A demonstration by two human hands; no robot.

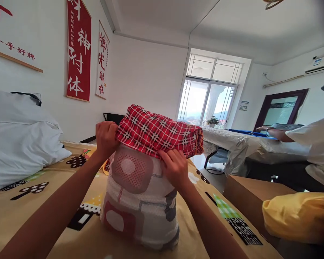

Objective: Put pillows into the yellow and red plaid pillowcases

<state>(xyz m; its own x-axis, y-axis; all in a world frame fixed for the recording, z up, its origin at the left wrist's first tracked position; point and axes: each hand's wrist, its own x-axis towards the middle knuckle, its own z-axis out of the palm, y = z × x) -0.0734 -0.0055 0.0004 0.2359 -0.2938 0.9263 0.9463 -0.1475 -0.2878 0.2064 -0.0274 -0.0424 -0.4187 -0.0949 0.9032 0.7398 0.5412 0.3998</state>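
A plump pillow (140,201) with grey, white and dull red shapes stands on end on the bed. Over its top sits a red plaid pillowcase (156,133), bunched, with an orange-edged fold at the right. My left hand (107,139) is closed on the pillowcase's left edge, its fingertips partly hidden by the cloth. At the lower front edge, my right hand (175,167) pinches the hem against the pillow. The pillow's upper end is hidden under the plaid cloth.
A tan printed bedsheet (78,194) lies beneath. White bedding (21,140) is heaped at left. At right are a cardboard box (253,190), a yellow cloth bundle (299,216), and another person (315,140) at a plastic-covered table (218,138) with a blue item.
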